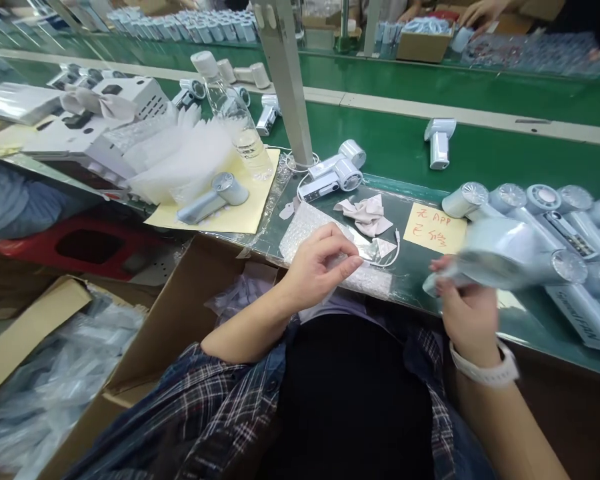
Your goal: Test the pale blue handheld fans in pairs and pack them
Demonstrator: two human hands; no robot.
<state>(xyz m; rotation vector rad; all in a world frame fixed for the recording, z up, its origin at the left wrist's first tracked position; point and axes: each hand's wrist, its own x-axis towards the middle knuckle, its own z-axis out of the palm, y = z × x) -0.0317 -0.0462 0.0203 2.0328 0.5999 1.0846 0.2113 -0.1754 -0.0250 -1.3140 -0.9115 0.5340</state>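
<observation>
My right hand (467,310), with a white watch on its wrist, grips the handle of a pale blue handheld fan (500,250), blurred by motion. My left hand (325,263) is over the bench edge, its fingers curled with the tips pressed together; whatever they may hold is too small to make out. Under it lies a sheet of bubble wrap (300,233). Beyond are a crumpled cloth (367,215), a white cable (397,247) and two fans (333,177). A yellow note (434,227) with red writing lies between my hands. Several fans (575,233) are grouped at the right.
A metal post (287,87) rises behind the bench. At the left are a water bottle (240,120), foam sheets (180,153) and a fan (215,197) on yellow paper. Cardboard boxes (150,313) stand below. More fans rest on the green conveyor (380,130); other people's hands show across it.
</observation>
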